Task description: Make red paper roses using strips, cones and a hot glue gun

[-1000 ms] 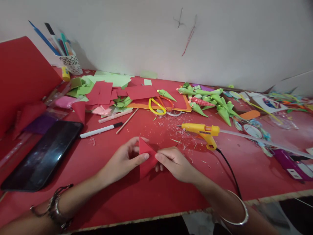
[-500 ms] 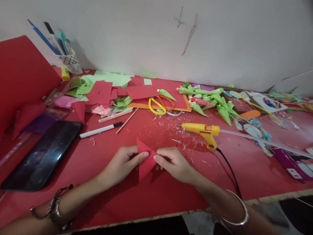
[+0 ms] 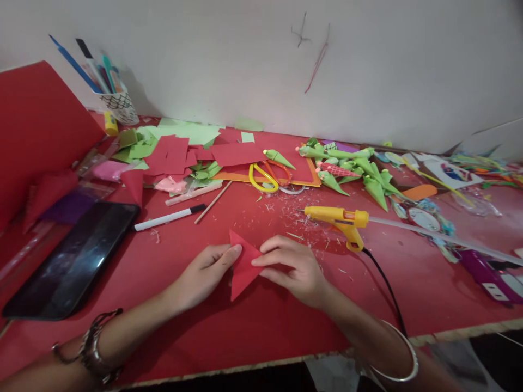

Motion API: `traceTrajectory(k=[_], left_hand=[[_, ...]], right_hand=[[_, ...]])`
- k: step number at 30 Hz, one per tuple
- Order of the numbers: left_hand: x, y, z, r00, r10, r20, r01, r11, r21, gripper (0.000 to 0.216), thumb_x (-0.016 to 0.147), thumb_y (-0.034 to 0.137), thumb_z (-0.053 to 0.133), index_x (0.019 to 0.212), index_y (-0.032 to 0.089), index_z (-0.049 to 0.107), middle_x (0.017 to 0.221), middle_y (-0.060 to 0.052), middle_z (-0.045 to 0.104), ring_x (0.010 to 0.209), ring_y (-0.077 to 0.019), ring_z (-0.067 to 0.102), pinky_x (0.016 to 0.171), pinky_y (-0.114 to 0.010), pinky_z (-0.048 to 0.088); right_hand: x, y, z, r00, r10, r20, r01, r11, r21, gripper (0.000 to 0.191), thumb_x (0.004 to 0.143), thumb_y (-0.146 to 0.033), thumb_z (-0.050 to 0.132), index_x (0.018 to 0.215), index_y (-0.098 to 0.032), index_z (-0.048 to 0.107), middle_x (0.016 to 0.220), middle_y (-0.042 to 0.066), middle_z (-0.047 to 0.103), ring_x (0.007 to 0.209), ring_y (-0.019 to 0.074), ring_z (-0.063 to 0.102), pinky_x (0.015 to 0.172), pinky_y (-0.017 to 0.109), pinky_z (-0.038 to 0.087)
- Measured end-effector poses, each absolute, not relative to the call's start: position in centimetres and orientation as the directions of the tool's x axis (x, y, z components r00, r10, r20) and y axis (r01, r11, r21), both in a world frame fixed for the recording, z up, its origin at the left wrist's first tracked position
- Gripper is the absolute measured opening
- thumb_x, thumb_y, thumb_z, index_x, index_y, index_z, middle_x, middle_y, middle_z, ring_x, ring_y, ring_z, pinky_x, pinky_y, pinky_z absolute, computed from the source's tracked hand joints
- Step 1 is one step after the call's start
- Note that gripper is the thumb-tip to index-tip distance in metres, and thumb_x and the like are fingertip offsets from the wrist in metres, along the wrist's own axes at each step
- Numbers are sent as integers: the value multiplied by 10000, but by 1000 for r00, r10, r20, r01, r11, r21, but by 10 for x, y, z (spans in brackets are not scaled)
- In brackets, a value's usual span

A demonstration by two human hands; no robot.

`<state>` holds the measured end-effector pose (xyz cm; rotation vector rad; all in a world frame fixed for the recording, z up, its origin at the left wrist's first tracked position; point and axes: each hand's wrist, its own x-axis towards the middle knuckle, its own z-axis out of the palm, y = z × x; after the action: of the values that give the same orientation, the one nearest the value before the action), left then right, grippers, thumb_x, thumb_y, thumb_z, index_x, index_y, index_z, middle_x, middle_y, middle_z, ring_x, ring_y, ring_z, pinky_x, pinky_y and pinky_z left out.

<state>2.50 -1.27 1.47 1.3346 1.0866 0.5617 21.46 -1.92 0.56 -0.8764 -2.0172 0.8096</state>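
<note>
A folded red paper piece [image 3: 242, 268] with pointed corners lies on the red tabletop [image 3: 261, 321] in front of me. My left hand [image 3: 204, 272] pinches its left edge between thumb and fingers. My right hand [image 3: 292, 269] presses on its right side with the fingers stretched over the fold and the thumb under or beside it. Both hands touch the paper. A bracelet sits on each wrist.
A yellow glue gun [image 3: 341, 220] with a black cord lies just right of my hands. Yellow scissors [image 3: 263, 177], green paper cones [image 3: 359, 171], red and green paper scraps [image 3: 175, 149], a white marker [image 3: 169, 216], a black tablet [image 3: 73, 258] and a pen cup [image 3: 116, 103] surround them.
The paper has come down flatter onto the table. My right hand's fingers have spread further over it, and my left thumb has slid along its left edge.
</note>
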Motion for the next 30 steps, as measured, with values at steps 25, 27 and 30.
traceTrajectory(k=[25,27,30], left_hand=[[28,-14,5,556,820,-134,366,-97,926,318,844,321,426,620,133,553,575,24,558,525,-75,471,510,-172,359],[28,-14,3,545,831,-117,381,-120,917,318,849,311,423,619,135,553,574,26,563,528,-72,481,512,-165,357],[26,-15,2,538,837,-97,413,-161,897,326,852,307,428,601,135,545,558,34,558,514,-62,477,499,-154,342]], right_hand=[[206,-25,0,-359,931,71,210,155,-965,149,808,-229,502,950,-201,466,747,-8,586,691,101,580,616,216,444],[206,-25,-1,-399,917,4,205,94,-974,162,824,-240,478,978,-197,452,663,-31,567,592,83,552,545,197,423],[206,-26,-2,-452,887,-96,222,8,-975,91,852,-272,431,877,-189,458,522,-71,494,432,51,443,439,168,354]])
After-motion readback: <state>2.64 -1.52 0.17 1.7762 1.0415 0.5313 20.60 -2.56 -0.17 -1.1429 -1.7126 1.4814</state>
